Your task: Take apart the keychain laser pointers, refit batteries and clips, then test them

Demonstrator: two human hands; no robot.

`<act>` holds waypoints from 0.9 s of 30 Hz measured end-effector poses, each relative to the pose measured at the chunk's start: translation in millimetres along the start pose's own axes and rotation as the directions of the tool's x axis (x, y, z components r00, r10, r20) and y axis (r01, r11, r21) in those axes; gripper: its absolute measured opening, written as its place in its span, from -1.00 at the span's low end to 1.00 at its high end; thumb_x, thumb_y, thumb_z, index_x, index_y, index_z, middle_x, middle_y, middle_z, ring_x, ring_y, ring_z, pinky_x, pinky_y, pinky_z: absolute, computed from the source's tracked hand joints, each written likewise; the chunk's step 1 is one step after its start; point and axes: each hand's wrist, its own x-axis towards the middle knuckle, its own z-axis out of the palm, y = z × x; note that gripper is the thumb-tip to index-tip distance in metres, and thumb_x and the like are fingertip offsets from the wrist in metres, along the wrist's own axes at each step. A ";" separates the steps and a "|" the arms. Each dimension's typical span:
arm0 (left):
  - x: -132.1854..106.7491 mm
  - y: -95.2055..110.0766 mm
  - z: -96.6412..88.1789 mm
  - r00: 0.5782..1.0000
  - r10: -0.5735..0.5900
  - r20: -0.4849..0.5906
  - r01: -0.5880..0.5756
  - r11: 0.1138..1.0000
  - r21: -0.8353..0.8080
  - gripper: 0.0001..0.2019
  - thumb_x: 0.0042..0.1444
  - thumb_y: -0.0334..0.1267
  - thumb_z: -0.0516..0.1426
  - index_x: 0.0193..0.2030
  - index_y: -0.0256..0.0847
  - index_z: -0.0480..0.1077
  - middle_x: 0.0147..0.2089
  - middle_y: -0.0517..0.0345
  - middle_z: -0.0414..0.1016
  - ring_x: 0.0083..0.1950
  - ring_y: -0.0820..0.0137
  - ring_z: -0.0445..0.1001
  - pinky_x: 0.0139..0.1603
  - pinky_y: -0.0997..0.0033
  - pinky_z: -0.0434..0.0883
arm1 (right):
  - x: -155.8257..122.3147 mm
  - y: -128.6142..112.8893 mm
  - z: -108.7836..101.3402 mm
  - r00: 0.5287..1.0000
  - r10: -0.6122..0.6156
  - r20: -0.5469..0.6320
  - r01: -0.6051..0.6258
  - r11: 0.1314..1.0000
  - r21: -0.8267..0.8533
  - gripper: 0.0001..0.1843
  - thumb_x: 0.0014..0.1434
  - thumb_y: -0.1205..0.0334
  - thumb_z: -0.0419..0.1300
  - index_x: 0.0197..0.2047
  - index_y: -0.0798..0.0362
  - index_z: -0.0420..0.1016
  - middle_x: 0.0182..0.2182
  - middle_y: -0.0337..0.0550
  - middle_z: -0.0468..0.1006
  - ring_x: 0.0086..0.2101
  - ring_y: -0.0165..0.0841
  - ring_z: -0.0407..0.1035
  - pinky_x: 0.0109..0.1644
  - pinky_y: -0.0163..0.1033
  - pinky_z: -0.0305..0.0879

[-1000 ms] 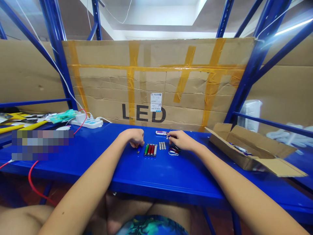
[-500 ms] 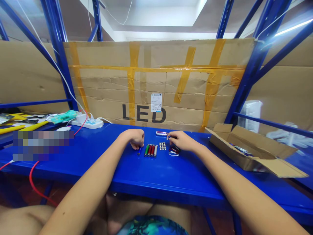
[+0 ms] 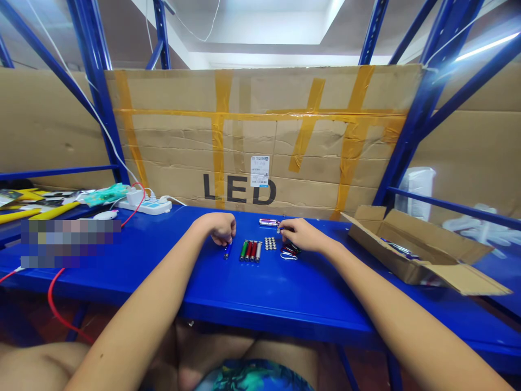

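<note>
My left hand [image 3: 223,228] is closed, its fingertips on the upper end of a small blue flashlight tube [image 3: 227,252] on the table. Just right of it, several flashlight tubes [image 3: 251,251] in green, red and silver lie side by side. Beside those sits a small grid of silver button cells [image 3: 270,243]. My right hand [image 3: 299,233] is pinched at the fingertips around a small shiny piece, too small to name. Beneath that hand lie carabiner clips [image 3: 290,253], partly covered. Behind the cells rest a few shiny tubes [image 3: 268,222].
An open cardboard box [image 3: 407,255] with metallic pieces inside stands at the right. A white power strip [image 3: 150,204] and cables are at the back left, near yellow items [image 3: 57,209]. A large cardboard sheet [image 3: 183,146] closes off the back of the blue table [image 3: 260,293].
My left hand has shifted slightly left with the blue flashlight tube, which now shows more of its length. My right hand has hardly moved.
</note>
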 end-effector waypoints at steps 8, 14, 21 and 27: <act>-1.8 -0.9 -0.5 1.000 0.006 0.008 -0.006 1.000 -0.012 -0.64 -0.15 -0.23 0.30 -0.18 -0.29 0.41 -0.39 0.00 0.55 -0.42 0.34 0.54 -0.31 0.34 0.55 | 0.3 1.3 0.6 1.000 -0.005 -0.006 0.005 1.000 -0.009 -0.80 0.17 0.34 -0.01 -0.39 0.05 0.41 -0.45 -0.20 0.54 -0.42 -0.36 0.38 -0.27 -0.28 0.21; 0.0 1.2 1.5 0.999 0.024 0.027 -0.024 1.000 -0.019 -0.64 -0.14 -0.20 0.31 -0.19 -0.29 0.41 -0.40 0.01 0.54 -0.41 0.32 0.54 -0.29 0.30 0.56 | 0.4 1.0 0.4 1.000 0.000 -0.001 0.000 1.000 -0.009 -0.81 0.17 0.34 0.00 -0.40 0.05 0.41 -0.46 -0.20 0.54 -0.42 -0.37 0.37 -0.27 -0.28 0.21; 1.2 12.6 9.1 0.999 0.036 -0.008 -0.036 0.997 -0.072 -0.67 -0.08 -0.26 0.30 -0.18 -0.32 0.39 -0.39 0.02 0.55 -0.43 0.36 0.55 -0.24 0.28 0.57 | 0.3 0.0 0.4 1.000 -0.008 0.001 0.008 1.000 -0.016 -0.81 0.18 0.33 -0.01 -0.39 0.05 0.40 -0.45 -0.20 0.54 -0.42 -0.37 0.37 -0.28 -0.28 0.20; 0.4 18.6 11.1 0.999 -0.007 -0.033 0.002 0.988 -0.155 -0.77 -0.02 -0.47 0.22 -0.17 -0.34 0.37 -0.48 0.12 0.51 -0.47 0.39 0.53 -0.24 0.29 0.56 | -0.5 -2.4 0.5 1.000 -0.008 0.009 0.008 1.000 -0.009 -0.80 0.18 0.33 -0.01 -0.41 0.05 0.39 -0.46 -0.20 0.54 -0.42 -0.36 0.39 -0.28 -0.28 0.21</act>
